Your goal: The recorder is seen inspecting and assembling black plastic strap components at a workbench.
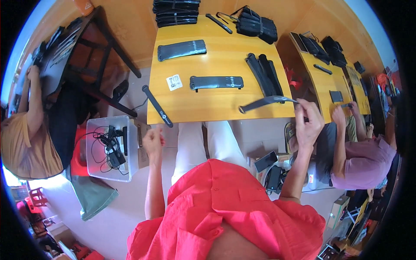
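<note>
A black strap (268, 102) with a loop at its left end stretches from my right hand (308, 120), which pinches its other end over the table's front right corner. My left hand (154, 141) is just off the front left edge, fingers curled in, with nothing visible in them. Beside it, a single black strap (157, 106) lies slanted across the table's left edge. Further back, a strap stack (216, 82) and another stack (182, 50) lie flat. More straps (264, 74) lie fanned at the right, partly behind the held one.
On the yellow table (208, 108) lies a white label sheet (174, 82). Tied strap bundles (256, 26) and a tall pile (177, 13) stand at the back. A clear bin (108, 147) of cables sits at the left. People work at both sides, one in a purple shirt (364, 162).
</note>
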Demonstrator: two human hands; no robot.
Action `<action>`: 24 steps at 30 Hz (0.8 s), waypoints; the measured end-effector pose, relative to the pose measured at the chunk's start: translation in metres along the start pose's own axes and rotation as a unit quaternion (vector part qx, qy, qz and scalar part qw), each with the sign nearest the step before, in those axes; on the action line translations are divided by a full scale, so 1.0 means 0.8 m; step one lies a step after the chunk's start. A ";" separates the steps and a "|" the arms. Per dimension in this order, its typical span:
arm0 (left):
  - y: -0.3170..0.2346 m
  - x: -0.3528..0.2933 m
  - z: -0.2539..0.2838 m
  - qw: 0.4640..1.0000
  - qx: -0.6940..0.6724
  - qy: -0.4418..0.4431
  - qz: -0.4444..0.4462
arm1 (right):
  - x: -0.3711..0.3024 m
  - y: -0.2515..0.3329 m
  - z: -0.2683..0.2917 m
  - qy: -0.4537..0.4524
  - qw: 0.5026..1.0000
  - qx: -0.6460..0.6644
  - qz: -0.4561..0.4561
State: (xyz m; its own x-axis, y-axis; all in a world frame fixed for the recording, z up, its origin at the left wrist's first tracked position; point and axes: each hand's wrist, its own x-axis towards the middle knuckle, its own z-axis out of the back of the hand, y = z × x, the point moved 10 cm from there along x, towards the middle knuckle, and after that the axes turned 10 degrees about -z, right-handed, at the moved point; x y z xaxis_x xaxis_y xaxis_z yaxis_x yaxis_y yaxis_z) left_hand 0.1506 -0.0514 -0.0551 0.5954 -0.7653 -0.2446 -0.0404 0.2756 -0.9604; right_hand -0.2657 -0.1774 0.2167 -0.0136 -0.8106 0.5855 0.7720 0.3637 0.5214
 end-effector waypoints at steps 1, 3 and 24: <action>-0.022 0.000 0.015 0.994 0.022 -0.036 -0.102 | -0.006 0.015 -0.008 0.016 0.999 0.000 0.041; -0.084 -0.015 -0.018 0.986 0.006 -0.005 -0.169 | -0.026 0.050 -0.033 0.072 0.991 0.014 0.113; -0.138 -0.088 -0.212 0.899 -0.009 0.435 -0.043 | -0.092 -0.018 -0.181 0.344 0.773 0.426 -0.322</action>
State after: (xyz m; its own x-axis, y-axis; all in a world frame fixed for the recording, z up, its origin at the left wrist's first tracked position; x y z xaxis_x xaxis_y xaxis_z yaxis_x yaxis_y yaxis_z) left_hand -0.0226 -0.1267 0.0459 -0.2570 -0.9507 -0.1733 -0.0412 0.1900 -0.9809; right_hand -0.1838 -0.1895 0.0760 0.3467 -0.8948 -0.2814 0.0444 -0.2840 0.9578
